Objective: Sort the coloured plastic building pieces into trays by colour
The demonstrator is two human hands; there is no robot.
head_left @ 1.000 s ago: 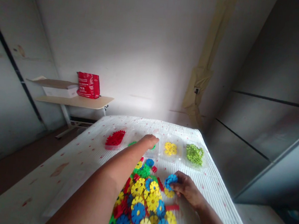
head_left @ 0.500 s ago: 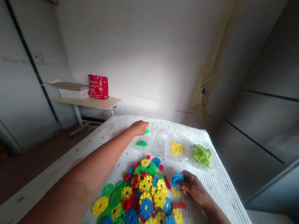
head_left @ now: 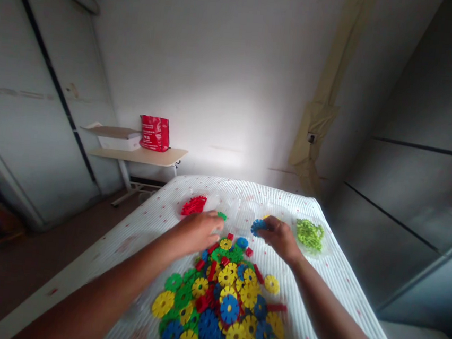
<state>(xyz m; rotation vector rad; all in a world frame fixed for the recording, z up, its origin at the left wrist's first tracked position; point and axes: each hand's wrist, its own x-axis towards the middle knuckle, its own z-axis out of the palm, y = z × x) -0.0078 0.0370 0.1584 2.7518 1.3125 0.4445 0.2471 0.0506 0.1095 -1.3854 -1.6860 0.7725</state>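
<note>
My right hand [head_left: 281, 239] pinches a blue notched flower disc [head_left: 258, 227] in front of the clear containers. Over the far left edge of the pile, my left hand [head_left: 203, 230] has thumb and fingers apart, with nothing seen between them. Just beyond its fingertips, green pieces [head_left: 221, 216] show in a clear container, partly hidden by the hand. Below both hands spreads a pile of yellow discs [head_left: 236, 335], blue discs [head_left: 229, 309], green discs [head_left: 174, 282] and red pieces [head_left: 276, 307].
Along the bed's far part stand clear containers, one with red pieces [head_left: 194, 205], one with light green pieces [head_left: 310, 234]. Yellow pieces [head_left: 266, 216] are mostly hidden by my right hand. A side table [head_left: 159, 156] at the left holds a white box [head_left: 120, 141] and a red bag [head_left: 155, 133].
My left hand has let go of a green piece and drawn back toward the pile. My right hand has carried the blue disc from beside the pile up to the containers.
</note>
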